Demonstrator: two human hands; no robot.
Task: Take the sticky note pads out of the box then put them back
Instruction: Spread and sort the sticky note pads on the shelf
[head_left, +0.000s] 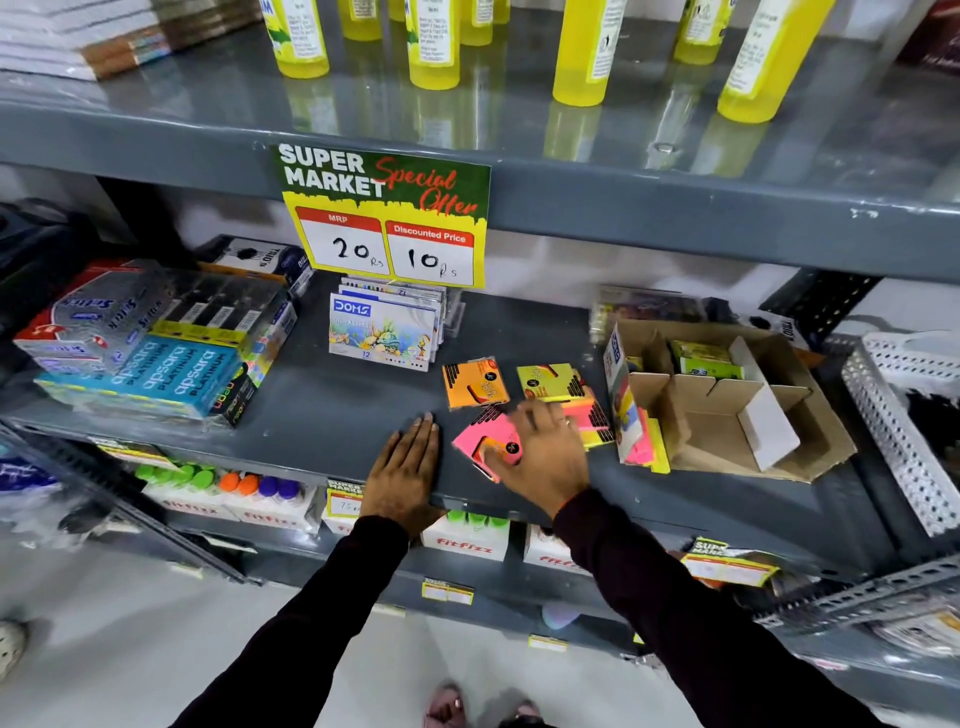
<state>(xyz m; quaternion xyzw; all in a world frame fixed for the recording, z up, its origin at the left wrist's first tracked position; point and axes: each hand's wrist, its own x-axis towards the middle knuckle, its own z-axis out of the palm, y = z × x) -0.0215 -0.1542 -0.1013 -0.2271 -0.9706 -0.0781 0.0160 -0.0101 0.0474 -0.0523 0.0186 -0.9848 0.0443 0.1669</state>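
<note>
Pink pad (485, 439) gripped by my right hand (545, 449); left hand (408, 467) flat, open on shelf (337, 410); box (727, 400) at three o'clock.

Both arms wear long, close-fitting sleeves of a very dark maroon, almost black; the cloth is plain, without print or buttons, and creases softly along the forearms; each sleeve ends at the wrist in a simple narrow cuff, leaving the left hand (406, 470) and right hand (545, 457) bare; no gloves, no watch; the right hand carries a thin ring (567, 422) on one finger; its fingers are blurred; at the bottom edge, bare toes show in open sandals (447, 704), partly cut off.
</note>
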